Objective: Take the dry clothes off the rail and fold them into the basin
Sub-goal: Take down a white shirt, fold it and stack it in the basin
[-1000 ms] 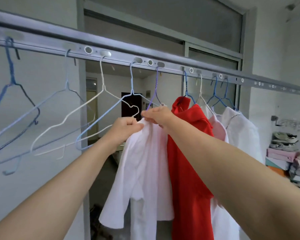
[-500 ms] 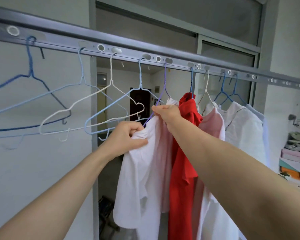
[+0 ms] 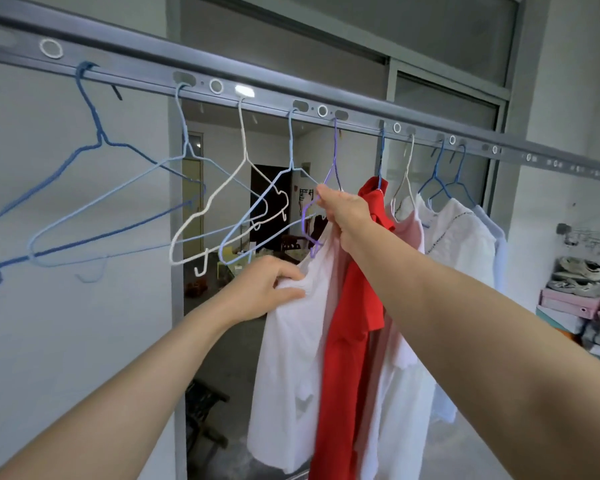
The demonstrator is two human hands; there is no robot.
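Grey rail [image 3: 274, 95] overhead, several bare hangers [image 3: 242, 133]. We grip the white shirt [image 3: 291, 358] in our left hand [image 3: 260, 289]; our right hand [image 3: 343, 209] pinches its purple hanger [image 3: 334, 143]. Red shirt [image 3: 347, 341] and paler clothes [image 3: 461, 244] wait (basin unseen).

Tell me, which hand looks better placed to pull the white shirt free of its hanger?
Probably the left hand: it grips the white shirt at its shoulder, while the right hand holds the purple hanger.
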